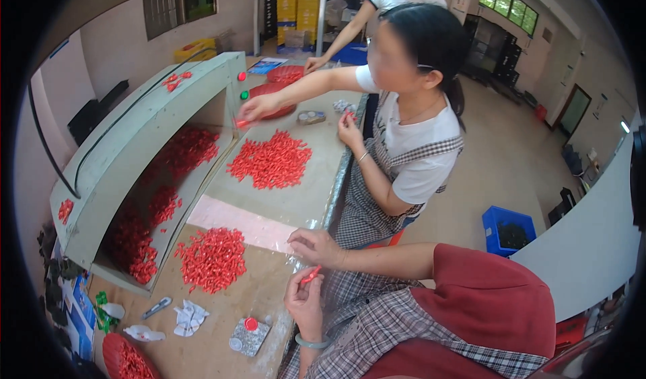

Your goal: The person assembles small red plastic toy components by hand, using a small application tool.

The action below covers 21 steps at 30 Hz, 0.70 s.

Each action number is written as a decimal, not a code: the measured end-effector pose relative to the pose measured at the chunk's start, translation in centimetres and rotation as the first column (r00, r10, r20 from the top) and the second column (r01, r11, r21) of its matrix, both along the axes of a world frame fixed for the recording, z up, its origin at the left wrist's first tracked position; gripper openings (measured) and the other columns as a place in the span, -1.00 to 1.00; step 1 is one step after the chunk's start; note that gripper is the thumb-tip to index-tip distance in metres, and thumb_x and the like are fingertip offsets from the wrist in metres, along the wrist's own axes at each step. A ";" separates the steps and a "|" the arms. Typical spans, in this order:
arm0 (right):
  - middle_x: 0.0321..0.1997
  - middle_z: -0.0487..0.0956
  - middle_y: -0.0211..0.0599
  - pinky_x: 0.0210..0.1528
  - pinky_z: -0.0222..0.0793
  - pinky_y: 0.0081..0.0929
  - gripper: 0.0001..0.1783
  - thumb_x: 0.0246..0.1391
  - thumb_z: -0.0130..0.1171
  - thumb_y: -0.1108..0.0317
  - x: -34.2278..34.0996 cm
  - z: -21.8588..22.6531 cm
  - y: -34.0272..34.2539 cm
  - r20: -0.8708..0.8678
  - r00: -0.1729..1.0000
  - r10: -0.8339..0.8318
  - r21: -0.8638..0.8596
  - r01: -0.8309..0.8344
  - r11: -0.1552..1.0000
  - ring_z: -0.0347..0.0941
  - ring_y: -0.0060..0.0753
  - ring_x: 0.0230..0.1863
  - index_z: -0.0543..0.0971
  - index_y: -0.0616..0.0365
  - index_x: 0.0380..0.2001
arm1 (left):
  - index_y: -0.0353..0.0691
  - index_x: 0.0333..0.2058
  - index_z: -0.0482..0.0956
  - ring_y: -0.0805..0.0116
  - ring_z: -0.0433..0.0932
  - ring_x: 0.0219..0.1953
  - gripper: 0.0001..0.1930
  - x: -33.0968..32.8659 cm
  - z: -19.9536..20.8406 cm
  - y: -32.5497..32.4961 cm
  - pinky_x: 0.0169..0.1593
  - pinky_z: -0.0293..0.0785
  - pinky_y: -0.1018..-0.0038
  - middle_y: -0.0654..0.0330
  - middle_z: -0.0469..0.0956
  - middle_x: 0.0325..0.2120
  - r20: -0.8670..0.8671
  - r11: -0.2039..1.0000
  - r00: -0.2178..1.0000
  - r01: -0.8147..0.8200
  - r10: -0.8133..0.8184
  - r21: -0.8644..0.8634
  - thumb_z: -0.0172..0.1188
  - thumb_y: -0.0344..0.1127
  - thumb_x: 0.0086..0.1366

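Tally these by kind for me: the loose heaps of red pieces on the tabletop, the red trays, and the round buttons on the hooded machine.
Loose heaps of red pieces: 2
Red trays: 3
Round buttons: 2
Total: 7

I see even, fairly bright indoor light, with daylight at the upper-right window [508, 6] and a small white light [625, 127] glaring at far right. Inside the grey housing [145, 127], shadow dims everything. Small glints fleck the tabletop [299, 204] edge near me. Straight lines bow, blackness fills the corners, and the distant background looks soft to me.
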State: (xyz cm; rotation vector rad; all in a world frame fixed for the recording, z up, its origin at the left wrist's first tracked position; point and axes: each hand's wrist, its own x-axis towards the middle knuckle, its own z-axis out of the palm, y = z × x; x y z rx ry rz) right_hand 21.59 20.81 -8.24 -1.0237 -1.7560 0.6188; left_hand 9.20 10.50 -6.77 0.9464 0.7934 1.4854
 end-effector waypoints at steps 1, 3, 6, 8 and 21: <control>-0.51 0.56 -0.29 -0.48 0.38 -0.55 -0.82 0.13 0.16 0.33 -0.1 0.1 -0.1 0.022 1.000 -0.004 -0.037 0.005 0.999 0.46 -0.58 -0.56 0.56 0.17 -0.23 | -0.43 -0.11 0.50 0.43 0.57 -0.26 -0.77 0.0 0.0 -0.1 -0.14 0.51 0.57 0.12 0.56 -0.23 0.013 1.000 1.000 0.000 0.000 0.004 0.16 -0.61 0.24; -0.52 0.56 -0.33 -0.49 0.37 -0.56 -0.81 0.15 0.15 0.32 -0.2 -0.1 -0.1 0.020 1.000 -0.018 -0.063 0.019 0.998 0.45 -0.61 -0.55 0.56 0.18 -0.23 | -0.43 -0.09 0.49 0.42 0.58 -0.29 -0.76 0.4 0.5 0.3 -0.16 0.50 0.57 0.10 0.60 -0.26 0.042 1.000 0.999 0.002 -0.004 0.030 0.17 -0.56 0.25; -0.43 0.55 -0.19 -0.33 0.45 -0.43 -0.79 0.05 0.16 0.38 0.4 -0.1 -0.2 0.039 0.999 0.016 -0.152 -0.010 0.988 0.53 -0.36 -0.40 0.52 0.15 -0.22 | -0.40 -0.08 0.46 0.40 0.56 -0.33 -0.74 1.3 1.9 0.5 -0.22 0.52 0.55 0.11 0.58 -0.31 0.198 0.998 0.979 0.045 -0.037 -0.038 0.19 -0.55 0.24; -0.43 0.55 -0.17 -0.31 0.45 -0.41 -0.77 0.02 0.18 0.36 0.7 -0.4 -0.1 0.020 1.000 0.024 -0.149 -0.020 0.989 0.54 -0.33 -0.39 0.51 0.14 -0.22 | -0.41 -0.10 0.46 0.39 0.58 -0.34 -0.75 1.7 2.2 0.8 -0.22 0.53 0.56 0.09 0.58 -0.31 0.230 0.997 0.971 0.069 -0.063 -0.018 0.17 -0.58 0.24; -0.35 0.55 -0.19 -0.17 0.44 -0.47 -0.77 0.07 0.14 0.50 8.3 6.5 -7.1 -0.193 0.979 0.074 0.097 -0.056 0.994 0.51 -0.51 -0.26 0.51 0.25 -0.15 | -0.32 -0.07 0.44 0.41 0.48 -0.28 -0.70 7.9 13.5 2.1 -0.16 0.46 0.55 0.12 0.53 -0.21 0.320 0.959 0.905 0.281 -0.280 0.045 0.17 -0.46 0.21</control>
